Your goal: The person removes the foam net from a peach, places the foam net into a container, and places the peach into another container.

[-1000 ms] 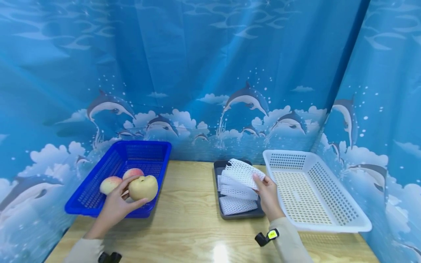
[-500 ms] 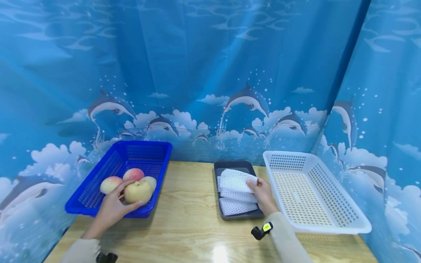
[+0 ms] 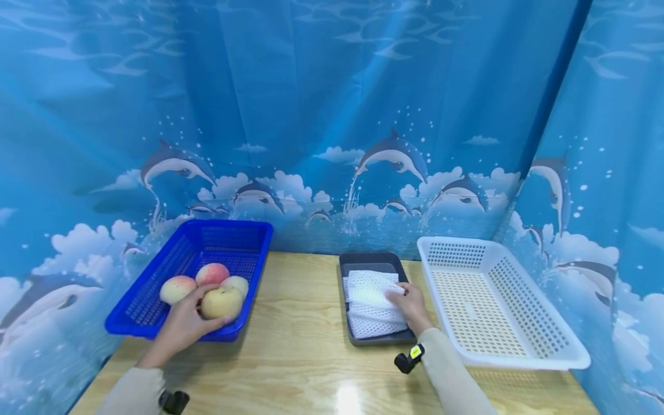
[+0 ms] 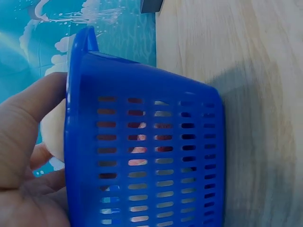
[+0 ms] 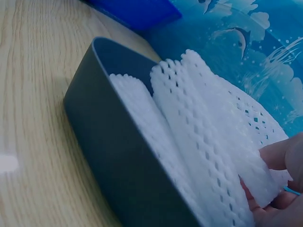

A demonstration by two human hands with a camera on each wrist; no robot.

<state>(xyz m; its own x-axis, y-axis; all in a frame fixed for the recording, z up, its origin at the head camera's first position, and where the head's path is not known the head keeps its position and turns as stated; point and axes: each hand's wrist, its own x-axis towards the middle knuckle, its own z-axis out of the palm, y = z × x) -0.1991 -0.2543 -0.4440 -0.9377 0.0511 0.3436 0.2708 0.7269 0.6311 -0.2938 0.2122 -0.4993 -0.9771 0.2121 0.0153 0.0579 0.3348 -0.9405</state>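
Note:
In the head view, my left hand is curled round a round yellow fruit, low in the blue basket. Beside that fruit lie a pinkish peach, a pale peach with a red blush and a paler round fruit. The basket wall hides part of the grip in the left wrist view. My right hand pinches the edge of a white foam fruit net, the top one of several in the dark tray. Thumb and fingers meet on this netting in the right wrist view.
A white plastic basket stands to the right of the tray. Both baskets and the tray are on a wooden table. Behind them hangs a blue curtain printed with dolphins.
My left hand has lowered the yellow fruit among the others in the blue basket. My right hand has brought the raised foam net down onto the stack in the tray.

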